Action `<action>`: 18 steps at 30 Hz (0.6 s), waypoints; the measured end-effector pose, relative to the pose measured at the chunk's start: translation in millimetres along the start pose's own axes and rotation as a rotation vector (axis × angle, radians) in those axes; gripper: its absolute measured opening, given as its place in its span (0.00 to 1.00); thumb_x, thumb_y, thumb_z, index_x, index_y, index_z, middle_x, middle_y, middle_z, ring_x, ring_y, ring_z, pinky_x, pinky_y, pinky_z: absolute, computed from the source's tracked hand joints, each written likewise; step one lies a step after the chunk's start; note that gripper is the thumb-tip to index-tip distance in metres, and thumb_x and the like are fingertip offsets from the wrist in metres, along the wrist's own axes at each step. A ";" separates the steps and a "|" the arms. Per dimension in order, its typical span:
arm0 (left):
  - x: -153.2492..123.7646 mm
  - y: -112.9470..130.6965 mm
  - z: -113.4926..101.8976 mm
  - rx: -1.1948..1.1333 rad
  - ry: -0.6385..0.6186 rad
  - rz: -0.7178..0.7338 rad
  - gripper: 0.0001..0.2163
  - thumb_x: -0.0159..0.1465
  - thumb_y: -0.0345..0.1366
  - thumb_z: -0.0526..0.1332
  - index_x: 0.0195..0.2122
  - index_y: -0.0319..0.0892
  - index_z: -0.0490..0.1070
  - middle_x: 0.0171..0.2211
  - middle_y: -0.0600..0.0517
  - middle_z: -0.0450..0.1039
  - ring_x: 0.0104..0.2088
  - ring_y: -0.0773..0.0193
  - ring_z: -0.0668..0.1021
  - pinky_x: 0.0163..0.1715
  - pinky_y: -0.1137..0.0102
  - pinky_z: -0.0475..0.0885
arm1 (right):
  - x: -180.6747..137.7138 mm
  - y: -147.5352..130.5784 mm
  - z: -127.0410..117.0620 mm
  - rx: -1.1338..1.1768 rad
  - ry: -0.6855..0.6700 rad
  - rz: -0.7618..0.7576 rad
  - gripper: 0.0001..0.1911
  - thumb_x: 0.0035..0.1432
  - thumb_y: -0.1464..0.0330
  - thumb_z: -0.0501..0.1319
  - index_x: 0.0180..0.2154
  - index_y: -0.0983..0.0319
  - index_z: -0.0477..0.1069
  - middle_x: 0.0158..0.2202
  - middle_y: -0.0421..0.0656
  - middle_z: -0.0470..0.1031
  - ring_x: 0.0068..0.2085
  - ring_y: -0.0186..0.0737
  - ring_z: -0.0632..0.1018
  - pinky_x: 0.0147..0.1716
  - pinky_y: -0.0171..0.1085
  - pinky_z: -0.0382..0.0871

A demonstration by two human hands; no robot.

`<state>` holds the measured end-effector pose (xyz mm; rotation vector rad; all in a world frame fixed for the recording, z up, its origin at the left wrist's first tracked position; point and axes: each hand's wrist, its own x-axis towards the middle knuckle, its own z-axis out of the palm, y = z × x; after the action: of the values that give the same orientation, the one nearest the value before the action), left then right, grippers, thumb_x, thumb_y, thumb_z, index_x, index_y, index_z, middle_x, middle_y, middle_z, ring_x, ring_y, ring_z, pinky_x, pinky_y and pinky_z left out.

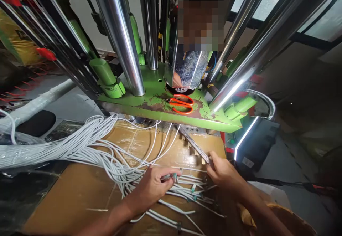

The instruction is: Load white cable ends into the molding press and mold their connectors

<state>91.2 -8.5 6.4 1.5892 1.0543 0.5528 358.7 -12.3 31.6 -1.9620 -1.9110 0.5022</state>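
Note:
My left hand [153, 186] is closed in a pinch on a small connector end of a white cable [171, 177], low over the cardboard-covered bench [80, 189]. My right hand [223, 173] is closed on the near end of a long metal bar [193, 144] that runs back under the green machine plate [160, 100]. A thick bundle of white cables [66, 145] fans in from the left and spreads out under both hands, several with small teal ends [192, 189].
Orange-handled scissors [181, 104] lie on the rusty green plate. Chrome columns [123, 40] rise from it. A person stands behind the machine, facing me. A grey wrapped roll [40, 102] lies at the left, a dark control box [256, 143] at the right.

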 end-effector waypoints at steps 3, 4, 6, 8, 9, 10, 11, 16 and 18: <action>-10.0 5.7 -0.7 0.084 -0.050 0.270 0.13 0.60 0.28 0.57 0.41 0.43 0.80 0.38 0.51 0.81 0.37 0.62 0.82 0.39 0.73 0.74 | -33.1 -32.7 9.7 0.301 -0.258 0.118 0.12 0.54 0.71 0.52 0.38 0.59 0.71 0.28 0.39 0.76 0.29 0.37 0.74 0.30 0.35 0.66; -13.7 6.8 -0.4 0.107 -0.067 0.358 0.14 0.61 0.27 0.57 0.42 0.44 0.80 0.38 0.51 0.81 0.39 0.62 0.82 0.41 0.73 0.74 | -43.6 -43.3 16.9 0.431 -0.299 0.172 0.14 0.54 0.71 0.51 0.40 0.60 0.71 0.31 0.40 0.76 0.32 0.38 0.74 0.33 0.36 0.66; -20.9 6.8 1.5 0.145 -0.094 0.479 0.15 0.61 0.26 0.56 0.44 0.44 0.79 0.40 0.50 0.81 0.41 0.62 0.82 0.43 0.73 0.75 | -60.6 -60.2 33.6 0.631 -0.281 0.254 0.17 0.55 0.71 0.50 0.45 0.61 0.71 0.35 0.41 0.76 0.36 0.40 0.74 0.37 0.36 0.67; -26.7 4.1 4.2 0.180 -0.116 0.542 0.16 0.62 0.25 0.56 0.45 0.44 0.78 0.40 0.50 0.81 0.42 0.62 0.82 0.44 0.73 0.75 | -70.9 -70.3 48.5 0.737 -0.223 0.296 0.21 0.55 0.71 0.50 0.51 0.61 0.68 0.36 0.41 0.75 0.38 0.40 0.73 0.40 0.37 0.67; -28.9 2.1 5.6 0.198 -0.122 0.563 0.16 0.62 0.25 0.55 0.46 0.43 0.78 0.41 0.49 0.81 0.42 0.62 0.82 0.44 0.73 0.75 | -73.7 -73.1 53.8 0.765 -0.195 0.302 0.23 0.56 0.71 0.50 0.53 0.61 0.67 0.36 0.41 0.75 0.39 0.40 0.72 0.41 0.37 0.66; -30.6 0.0 6.8 0.219 -0.124 0.578 0.16 0.62 0.25 0.55 0.46 0.43 0.77 0.41 0.49 0.81 0.42 0.62 0.82 0.44 0.73 0.75 | -75.2 -74.8 57.3 0.784 -0.177 0.300 0.23 0.57 0.71 0.50 0.54 0.60 0.66 0.35 0.40 0.74 0.40 0.40 0.72 0.42 0.37 0.66; -31.9 -2.1 7.8 0.241 -0.123 0.586 0.16 0.62 0.25 0.55 0.46 0.42 0.77 0.41 0.48 0.81 0.42 0.62 0.82 0.44 0.73 0.76 | -75.7 -75.8 59.2 0.803 -0.168 0.299 0.24 0.57 0.71 0.50 0.55 0.60 0.66 0.35 0.39 0.74 0.40 0.40 0.72 0.42 0.36 0.66; -31.1 -8.7 11.0 0.304 -0.128 0.544 0.15 0.63 0.26 0.54 0.47 0.41 0.77 0.43 0.47 0.80 0.43 0.62 0.82 0.45 0.72 0.76 | -74.2 -76.0 56.9 0.859 -0.172 0.298 0.25 0.58 0.72 0.50 0.58 0.58 0.64 0.37 0.38 0.75 0.41 0.39 0.72 0.45 0.36 0.66; -28.9 -9.9 12.2 0.313 -0.134 0.536 0.16 0.63 0.27 0.54 0.48 0.42 0.77 0.43 0.48 0.80 0.44 0.62 0.81 0.46 0.71 0.76 | -74.3 -75.5 57.2 0.852 -0.161 0.291 0.26 0.58 0.72 0.50 0.58 0.59 0.63 0.39 0.39 0.76 0.42 0.39 0.73 0.47 0.37 0.67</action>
<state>83.3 -39.4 -1.5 2.1759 0.6263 0.6442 263.2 -84.3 18.7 -1.6197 -1.1547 1.3255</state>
